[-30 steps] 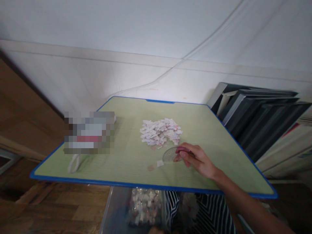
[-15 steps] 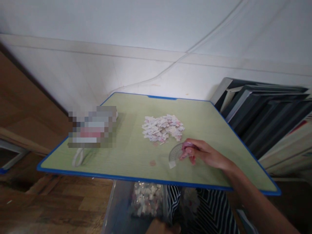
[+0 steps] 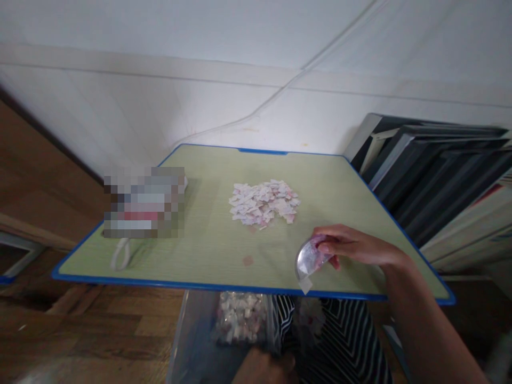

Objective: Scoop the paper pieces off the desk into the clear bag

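Note:
My right hand is closed around a clear, half-round protractor, above the table's near edge on the right. Small paper slips show against the protractor, and a pale slip sticks out at its lower end. Farther back, a loose pile of small white and pinkish paper slips lies on the table. Down at the bottom of the view, below the table edge, my left hand is dark and blurred, so its fingers cannot be made out. Close to it is a clear bag with pale bits, on the striped lap.
The pale green tabletop has a blue rim. On its left stands a pixelated object with a white loop. A clear bin holding small wrapped pieces sits below. Dark flat panels lean at the right.
My right hand has drawn the protractor toward me and slightly right, tilting it, with paper slips now gathered against it. The pile looks unchanged; my view has shifted slightly.

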Demonstrator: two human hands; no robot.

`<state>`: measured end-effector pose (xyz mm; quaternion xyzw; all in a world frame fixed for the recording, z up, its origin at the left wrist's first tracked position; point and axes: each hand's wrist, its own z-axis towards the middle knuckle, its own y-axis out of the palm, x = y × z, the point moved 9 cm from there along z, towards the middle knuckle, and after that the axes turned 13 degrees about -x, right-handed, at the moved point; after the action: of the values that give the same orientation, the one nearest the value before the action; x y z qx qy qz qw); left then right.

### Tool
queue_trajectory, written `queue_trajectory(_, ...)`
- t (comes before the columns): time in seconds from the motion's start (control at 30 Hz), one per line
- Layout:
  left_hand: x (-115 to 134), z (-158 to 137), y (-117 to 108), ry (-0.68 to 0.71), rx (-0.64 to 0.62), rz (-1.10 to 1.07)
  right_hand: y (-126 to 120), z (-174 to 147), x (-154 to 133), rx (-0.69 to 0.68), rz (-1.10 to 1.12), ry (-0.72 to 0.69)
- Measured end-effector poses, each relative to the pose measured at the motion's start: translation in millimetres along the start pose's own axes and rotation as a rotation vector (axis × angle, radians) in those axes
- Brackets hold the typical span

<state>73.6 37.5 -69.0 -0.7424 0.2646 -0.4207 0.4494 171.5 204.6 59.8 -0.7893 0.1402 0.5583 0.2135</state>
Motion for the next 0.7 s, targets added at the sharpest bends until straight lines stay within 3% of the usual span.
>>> queue_trajectory(0.13, 11, 2, -11, 0.043, 0.027, 0.104, 2, -1, -1, -0.028, -0.016, -0.003)
queue_trajectory(0.3, 7, 5, -3, 0.008, -0.113, 0.077, 3, -2, -3, -0.034, 0.000, 0.005)
queue_trajectory(0.43, 4, -2, -8, 0.044, -0.040, 0.019, 2, -2, -3, -0.042, 0.001, 0.003)
queue_trajectory(0.7, 3, 1, 2, 0.050, 0.002, 0.003, 8, -9, -7, -0.069, 0.093, -0.004)
